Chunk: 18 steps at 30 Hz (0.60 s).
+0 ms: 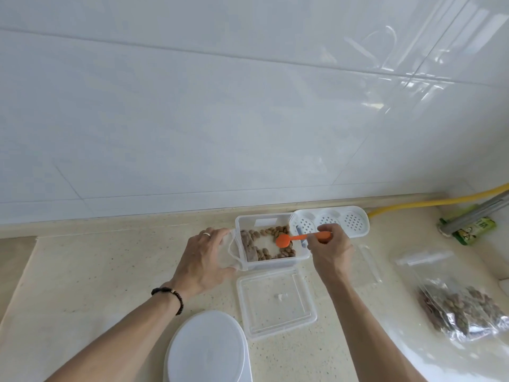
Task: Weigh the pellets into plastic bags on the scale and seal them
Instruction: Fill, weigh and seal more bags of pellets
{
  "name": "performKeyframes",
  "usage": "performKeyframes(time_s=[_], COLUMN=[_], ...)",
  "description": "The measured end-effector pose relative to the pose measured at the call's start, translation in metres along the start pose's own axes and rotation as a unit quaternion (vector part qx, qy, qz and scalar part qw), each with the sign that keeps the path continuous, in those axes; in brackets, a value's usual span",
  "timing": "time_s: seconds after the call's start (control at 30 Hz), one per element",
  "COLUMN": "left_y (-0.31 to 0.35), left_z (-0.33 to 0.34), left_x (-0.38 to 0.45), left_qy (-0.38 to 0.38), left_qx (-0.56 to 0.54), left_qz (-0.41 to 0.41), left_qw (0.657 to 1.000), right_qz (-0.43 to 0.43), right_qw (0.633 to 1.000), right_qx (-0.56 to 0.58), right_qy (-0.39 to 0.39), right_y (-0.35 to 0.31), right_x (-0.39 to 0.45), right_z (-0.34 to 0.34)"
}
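Note:
A clear plastic box (249,220) stands on the beige counter near the wall, with brown pellets (271,232) spread over its bottom. My right hand (329,250) grips the handle of an orange spoon (287,239), whose bowl lies inside the box over the pellets. My left hand (202,257) holds a clear plastic bag (231,250) open against the box's left side. A white round scale (205,351) sits at the near edge, partly under my left forearm. A filled clear bag of pellets (462,310) lies at the right.
The box's clear lid (275,299) lies flat in front of the box. A white perforated tray (332,221) stands behind my right hand. An empty zip bag (421,259), a yellow hose (429,202) and a green packet (473,230) are at the right.

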<state>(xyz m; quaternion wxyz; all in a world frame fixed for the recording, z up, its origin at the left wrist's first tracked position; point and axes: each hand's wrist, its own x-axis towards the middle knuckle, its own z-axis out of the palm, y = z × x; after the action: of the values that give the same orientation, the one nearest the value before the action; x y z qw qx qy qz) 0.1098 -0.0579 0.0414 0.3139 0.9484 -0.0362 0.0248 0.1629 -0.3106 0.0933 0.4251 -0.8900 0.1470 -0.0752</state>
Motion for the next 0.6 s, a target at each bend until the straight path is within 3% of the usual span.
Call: performKeyframes(time_s=[0.23, 0.33, 0.43, 0.6], left_y=[0.002, 0.000, -0.004, -0.011], left_z=[0.009, 0.011, 0.010, 0.005], left_x=[0.008, 0.010, 0.008, 0.004], left_qy=[0.015, 0.016, 0.022, 0.023], left_qx=[0.011, 0.018, 0.023, 0.030], left_qz=[-0.010, -0.016, -0.019, -0.030], left_qw=[1.000, 1.000, 0.999, 0.999], right_qz=[-0.193, -0.107, 0.015, 0.149], right_qw=[0.966, 0.981, 0.992, 0.972], right_qx=[-0.170, -0.149, -0.038, 0.121], right_qy=[-0.003, -0.065, -0.118, -0.137], right_y=[0.012, 0.015, 0.016, 0.015], right_x=[0.012, 0.011, 0.005, -0.005], right_z=[0.002, 0.011, 0.021, 0.040])
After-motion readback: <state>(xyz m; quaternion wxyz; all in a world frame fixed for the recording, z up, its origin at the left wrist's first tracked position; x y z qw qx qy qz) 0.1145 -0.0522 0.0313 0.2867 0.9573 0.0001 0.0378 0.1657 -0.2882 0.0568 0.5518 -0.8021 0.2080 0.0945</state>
